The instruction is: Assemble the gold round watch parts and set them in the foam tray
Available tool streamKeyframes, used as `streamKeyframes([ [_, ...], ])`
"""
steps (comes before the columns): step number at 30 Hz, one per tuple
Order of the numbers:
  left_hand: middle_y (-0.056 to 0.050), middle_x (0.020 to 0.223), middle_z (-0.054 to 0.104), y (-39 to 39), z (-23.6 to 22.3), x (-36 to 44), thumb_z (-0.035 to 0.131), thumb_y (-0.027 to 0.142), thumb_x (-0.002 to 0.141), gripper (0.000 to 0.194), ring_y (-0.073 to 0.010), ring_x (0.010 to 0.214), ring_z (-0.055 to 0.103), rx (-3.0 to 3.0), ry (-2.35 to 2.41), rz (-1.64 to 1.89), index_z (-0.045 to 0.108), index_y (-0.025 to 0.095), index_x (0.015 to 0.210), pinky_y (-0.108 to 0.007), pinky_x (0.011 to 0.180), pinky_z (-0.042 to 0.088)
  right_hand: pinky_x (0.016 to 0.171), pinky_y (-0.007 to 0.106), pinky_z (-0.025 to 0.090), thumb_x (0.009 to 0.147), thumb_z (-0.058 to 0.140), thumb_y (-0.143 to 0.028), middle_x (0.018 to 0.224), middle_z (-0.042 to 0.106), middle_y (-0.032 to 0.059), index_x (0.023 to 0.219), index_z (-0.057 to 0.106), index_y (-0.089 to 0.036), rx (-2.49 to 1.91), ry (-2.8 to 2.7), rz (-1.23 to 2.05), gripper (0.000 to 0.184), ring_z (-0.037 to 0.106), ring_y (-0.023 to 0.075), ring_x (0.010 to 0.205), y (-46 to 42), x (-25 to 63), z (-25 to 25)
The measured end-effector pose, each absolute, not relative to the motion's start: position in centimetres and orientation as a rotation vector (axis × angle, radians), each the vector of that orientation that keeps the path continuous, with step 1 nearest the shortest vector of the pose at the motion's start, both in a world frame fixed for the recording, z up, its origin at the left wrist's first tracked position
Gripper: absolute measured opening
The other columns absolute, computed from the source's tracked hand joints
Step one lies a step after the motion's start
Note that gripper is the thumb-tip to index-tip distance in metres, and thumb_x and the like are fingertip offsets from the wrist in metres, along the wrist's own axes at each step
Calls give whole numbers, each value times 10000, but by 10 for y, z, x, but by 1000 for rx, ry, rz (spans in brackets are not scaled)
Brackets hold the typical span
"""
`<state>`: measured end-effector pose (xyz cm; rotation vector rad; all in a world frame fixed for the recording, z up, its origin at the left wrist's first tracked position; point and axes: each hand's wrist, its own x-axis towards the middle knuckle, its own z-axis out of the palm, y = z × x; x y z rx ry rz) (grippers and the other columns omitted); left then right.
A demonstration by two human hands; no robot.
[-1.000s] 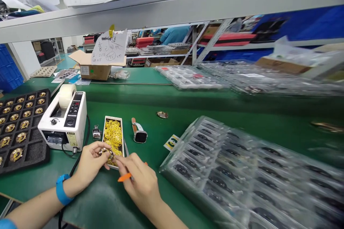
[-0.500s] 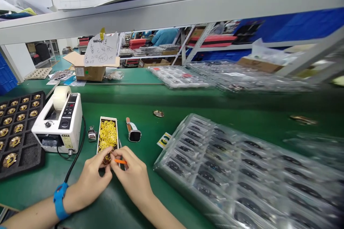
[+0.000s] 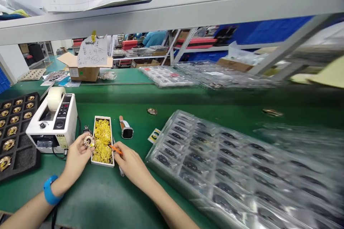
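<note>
Left hand (image 3: pixel 76 159) holds gold disc (image 3: pixel 89 141) beside rubber bands (image 3: pixel 102 139).

I log from my remote seat: worktop (image 3: pixel 113 200) | far left, foam tray (image 3: pixel 16 150) | right of it, tape dispenser (image 3: pixel 51 125) | next right, open box of rubber bands (image 3: pixel 102 141) | beyond that, smartwatch (image 3: pixel 126 130) | right side, blister trays (image 3: pixel 215 171) | behind dispenser, cardboard box (image 3: pixel 83 74)
</note>
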<state>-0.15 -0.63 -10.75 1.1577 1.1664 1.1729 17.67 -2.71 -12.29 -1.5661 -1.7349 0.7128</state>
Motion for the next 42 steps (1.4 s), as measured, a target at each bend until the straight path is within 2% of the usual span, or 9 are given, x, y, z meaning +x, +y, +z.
streamKeyframes([
  [5,-162,1163,662,-8,-103,-4,746,322,593,632,-264,1042,654,1216,1200,1128,554,108,1155,-321,897,529,631,238,409,789,443,-163,764,603,-5,793,512,-210,-1597,-1695,570,84,572,151,699,-42,176,-108],
  [8,-174,1192,649,-5,-100,-9,770,439,559,745,-291,1078,640,1233,1241,1117,541,104,1184,-358,956,507,652,248,447,846,437,-192,804,607,20,826,546,-202,-1548,-1692,304,111,592,154,721,-64,189,-105],
  [12,-169,1248,623,-4,-94,-12,775,526,540,806,-317,1140,601,1232,1226,1098,541,130,1202,-388,1003,477,630,257,476,872,419,-177,810,623,42,849,607,-219,-1704,-1673,-216,193,619,168,708,-100,250,-103],
  [15,-158,1296,594,-7,-88,-12,789,506,538,805,-321,1189,562,1202,1224,1114,536,147,1212,-392,1044,434,596,281,457,859,430,-183,814,633,68,853,654,-208,-1910,-1553,-338,226,630,200,697,-125,317,-96],
  [20,-135,1280,613,-12,-85,-10,810,461,532,736,-334,1222,529,1178,1222,1102,574,166,1163,-417,1059,408,585,252,407,826,463,-97,852,655,51,798,721,-216,-2578,-1731,11,285,654,191,739,-144,386,-81],
  [25,-130,1310,593,-10,-91,-10,825,485,510,749,-339,1198,548,1170,1197,1052,585,174,1147,-389,1023,453,589,249,407,854,498,-118,928,690,59,838,730,-224,-2653,-1827,126,255,675,203,783,-137,391,-78],
  [31,-104,1354,559,0,-117,-19,829,510,523,724,-338,1202,541,1131,1141,1037,590,207,1136,-365,1002,468,673,291,469,843,615,-238,827,700,106,798,697,-143,-2832,-1791,127,133,668,213,791,-121,391,-80],
  [36,-68,1284,624,8,-131,-29,817,447,603,683,-302,1217,530,1138,1037,943,559,235,1199,-311,980,490,787,369,519,903,568,-347,1003,651,55,1024,616,-131,-2940,-1766,144,253,633,165,869,-114,390,-81],
  [42,-72,1168,695,7,-132,-28,810,423,626,660,-293,1171,573,1118,997,943,557,235,1206,-346,1002,461,786,365,523,907,564,-342,1015,645,59,1033,612,-133,-2999,-1693,98,249,630,164,872,-117,382,-82],
])
